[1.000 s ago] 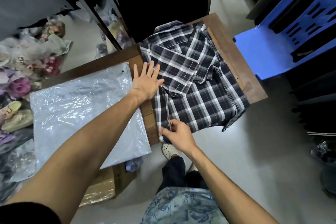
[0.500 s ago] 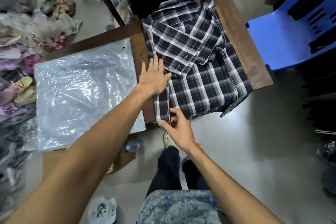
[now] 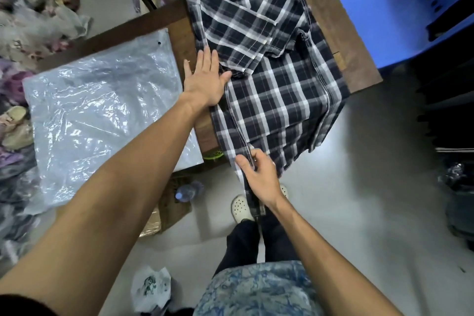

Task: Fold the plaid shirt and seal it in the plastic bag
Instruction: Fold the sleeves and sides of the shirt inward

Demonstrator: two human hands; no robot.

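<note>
A dark blue and white plaid shirt (image 3: 277, 79) lies partly folded on a brown wooden table (image 3: 341, 41), its hem hanging over the near edge. My left hand (image 3: 205, 77) lies flat, fingers together, on the shirt's left folded edge. My right hand (image 3: 259, 174) pinches the lower left corner of the hem below the table's edge. A clear plastic bag (image 3: 102, 110) lies flat on the table, left of the shirt.
A blue plastic chair (image 3: 400, 13) stands right of the table. Piles of clothes and shoes (image 3: 23, 33) cover the floor at left. A water bottle (image 3: 188, 191) and a cardboard box (image 3: 166, 210) sit under the table. My white clogs (image 3: 241, 206) are below.
The view has shifted downward and closer. My left hand slid a little down the shirt's left edge. My right hand pulled the hem corner lower, past the table's edge.
</note>
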